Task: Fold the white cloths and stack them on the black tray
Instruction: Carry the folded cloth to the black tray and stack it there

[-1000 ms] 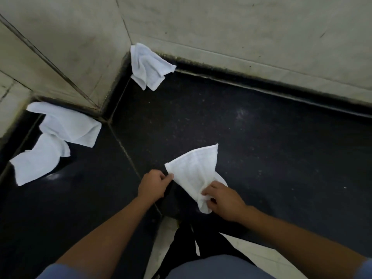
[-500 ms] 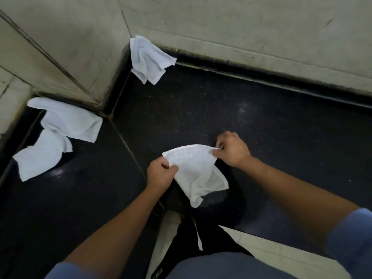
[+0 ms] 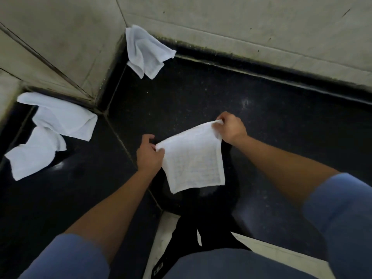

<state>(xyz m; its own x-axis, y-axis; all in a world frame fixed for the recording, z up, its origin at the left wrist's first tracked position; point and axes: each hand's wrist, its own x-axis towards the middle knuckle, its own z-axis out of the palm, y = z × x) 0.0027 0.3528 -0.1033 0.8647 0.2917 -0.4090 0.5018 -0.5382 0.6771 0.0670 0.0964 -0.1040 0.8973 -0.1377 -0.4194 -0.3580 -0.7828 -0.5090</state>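
I hold one white cloth spread out in the air above the dark counter. My left hand pinches its near-left corner and my right hand pinches its far-right corner, so the cloth hangs as a flat square. Below it lies a dark round shape at the counter's front edge, possibly the black tray; I cannot tell for sure. A crumpled white cloth rests in the far corner against the wall. Two more white cloths lie rumpled at the left.
Pale tiled walls close the black counter at the back and left. A seam runs diagonally across the counter. The counter's front edge and my dark trousers lie below my arms.
My right hand left the cloth's lower edge, took its far corner and pulled right. My left hand kept its corner. The cloth went from a bunched triangle to a stretched, flat square.
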